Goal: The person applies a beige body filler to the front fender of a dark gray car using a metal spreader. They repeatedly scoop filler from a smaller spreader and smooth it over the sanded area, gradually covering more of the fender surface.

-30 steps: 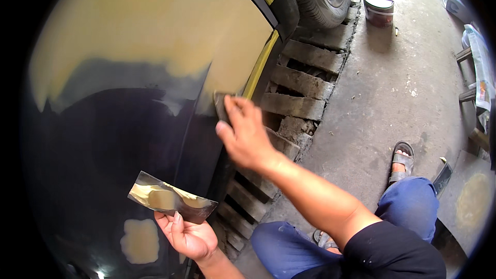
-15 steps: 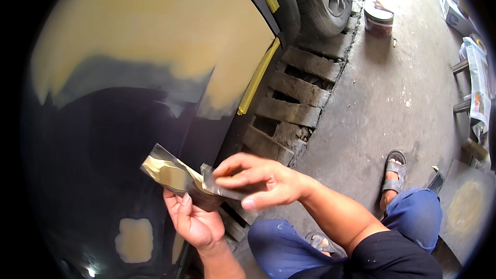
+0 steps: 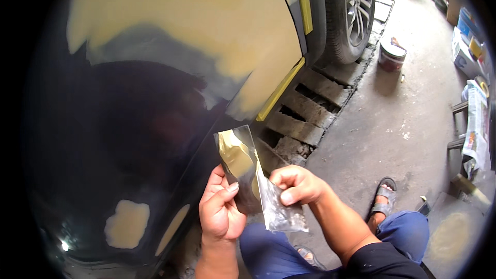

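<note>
My left hand grips a thin flat putty spreader, its thumb on the face and fingers behind. Pale yellow body filler coats that spreader's upper part. Between thumb and bent fingers, my right hand pinches a second putty spreader, grey and smeared. The two blades meet or overlap along an edge; whether they touch cannot be made out. Left of my hands spreads a dark car panel, with broad beige filler across its far part and a small filler patch near the lower left.
Yellow masking tape runs along the panel's edge. Beyond it are a car wheel, a slatted drain cover and a round can on the concrete floor. A low stand with supplies is at the right.
Both hands and the spreaders have shifted right in view. The left spreader has turned more upright, and the right one now hangs lower with its face showing. The whole view has shifted too.
</note>
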The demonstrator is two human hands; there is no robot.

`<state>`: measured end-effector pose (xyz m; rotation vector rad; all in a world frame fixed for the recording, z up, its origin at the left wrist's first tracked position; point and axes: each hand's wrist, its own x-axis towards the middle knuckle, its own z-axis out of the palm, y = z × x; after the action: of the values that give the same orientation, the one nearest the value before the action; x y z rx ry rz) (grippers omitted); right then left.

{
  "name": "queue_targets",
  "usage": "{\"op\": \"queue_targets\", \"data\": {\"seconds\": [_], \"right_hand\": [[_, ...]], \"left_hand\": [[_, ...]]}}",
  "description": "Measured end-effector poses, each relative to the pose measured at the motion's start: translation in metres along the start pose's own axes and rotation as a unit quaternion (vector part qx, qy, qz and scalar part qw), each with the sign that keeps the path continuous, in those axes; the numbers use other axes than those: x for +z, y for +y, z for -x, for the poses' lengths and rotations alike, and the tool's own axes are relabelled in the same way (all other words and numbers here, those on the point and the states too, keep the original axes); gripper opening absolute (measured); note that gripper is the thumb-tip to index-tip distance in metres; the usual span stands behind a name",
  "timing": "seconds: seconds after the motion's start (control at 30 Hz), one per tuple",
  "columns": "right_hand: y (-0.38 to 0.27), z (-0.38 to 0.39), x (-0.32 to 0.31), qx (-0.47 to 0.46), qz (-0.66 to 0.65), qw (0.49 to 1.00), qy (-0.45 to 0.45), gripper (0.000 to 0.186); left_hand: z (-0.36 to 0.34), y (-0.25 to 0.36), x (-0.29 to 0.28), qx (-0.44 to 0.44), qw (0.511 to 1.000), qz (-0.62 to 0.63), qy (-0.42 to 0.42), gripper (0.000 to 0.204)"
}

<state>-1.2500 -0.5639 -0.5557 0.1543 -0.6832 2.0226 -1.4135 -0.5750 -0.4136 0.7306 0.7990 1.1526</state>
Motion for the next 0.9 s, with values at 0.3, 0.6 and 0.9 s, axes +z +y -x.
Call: {"op": "queue_targets", "data": {"seconds": [0.3, 0.6, 0.9], "right_hand": [[-0.045, -0.003, -0.016, -0.136, 0.109, 0.955, 0.239, 0.035], [-0.033, -0.01, 0.045, -0.136, 0.417, 0.873, 0.215, 0.027], [-0.056, -0.017, 0.087, -0.119, 0.373, 0.9, 0.194, 0.025]], "left_hand": [[-0.001, 0.005, 0.006, 0.108, 0.993, -0.031, -0.04, 0.047], [-0.002, -0.008, -0.006, 0.256, 0.957, -0.058, -0.123, 0.056], [0.01, 0.021, -0.025, 0.294, 0.801, -0.487, -0.186, 0.042]]}}
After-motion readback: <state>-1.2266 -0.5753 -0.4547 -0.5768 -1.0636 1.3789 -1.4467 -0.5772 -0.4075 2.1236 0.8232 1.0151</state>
